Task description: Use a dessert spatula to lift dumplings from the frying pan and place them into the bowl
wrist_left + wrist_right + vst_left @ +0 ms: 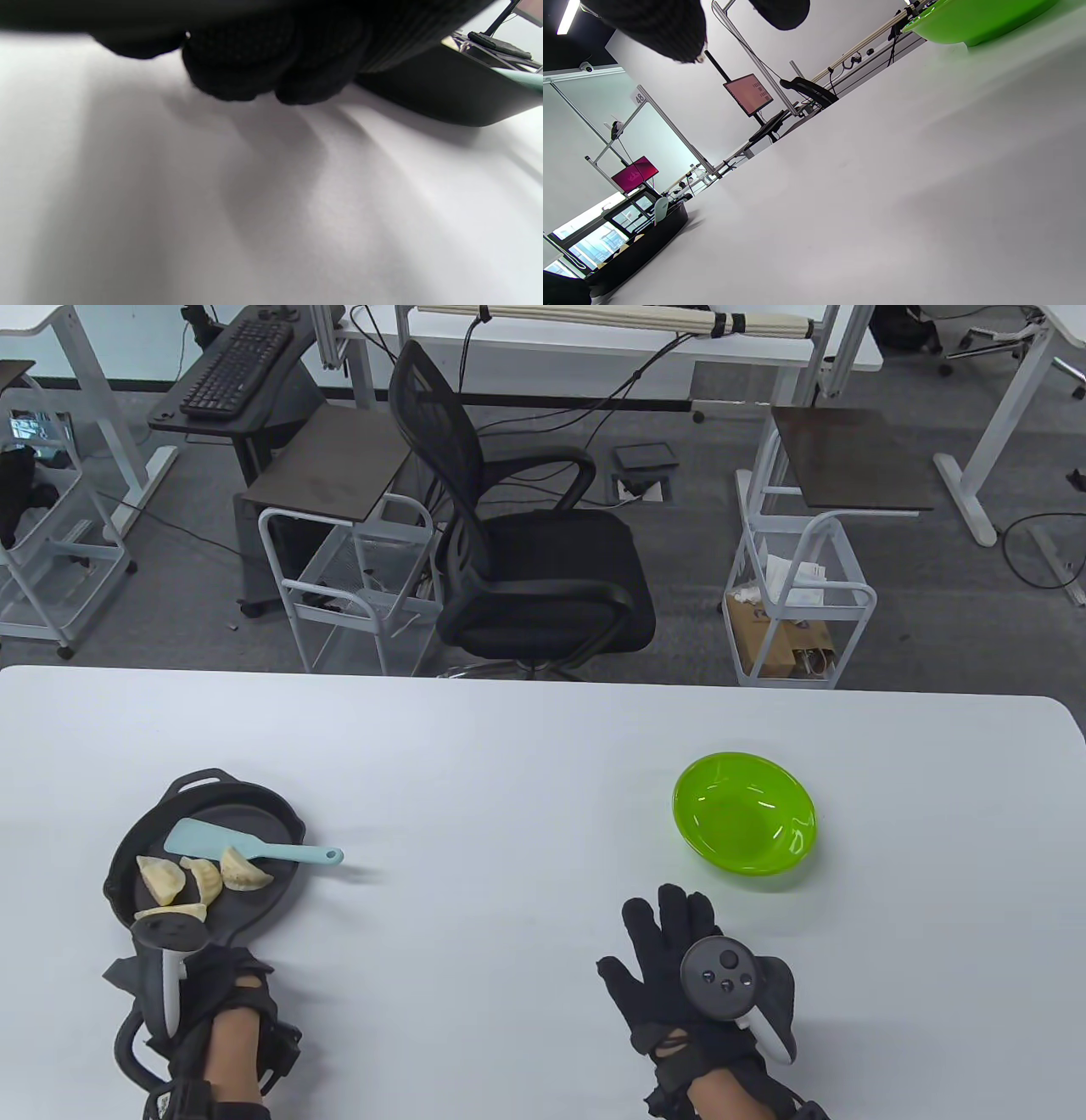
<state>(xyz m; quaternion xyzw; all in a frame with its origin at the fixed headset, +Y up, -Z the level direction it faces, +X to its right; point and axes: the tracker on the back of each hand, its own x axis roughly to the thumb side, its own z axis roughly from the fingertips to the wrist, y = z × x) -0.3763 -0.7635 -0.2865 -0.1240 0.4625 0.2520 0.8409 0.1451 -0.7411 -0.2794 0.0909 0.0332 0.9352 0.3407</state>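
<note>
Hands are seen nearest, at the table's (526, 746) front edge. The right hand (679, 976) is laid flat with fingers spread, nothing held. The left hand (221, 984) is placed at the frying pan's (254, 806) near handle; its fingers are seen curled in the left wrist view, though whether the handle is gripped cannot be told. Four dumplings (204, 882) and the dessert spatula (246, 844) are held in the pan. Farther right, the green bowl (745, 823) is set apart.
</note>
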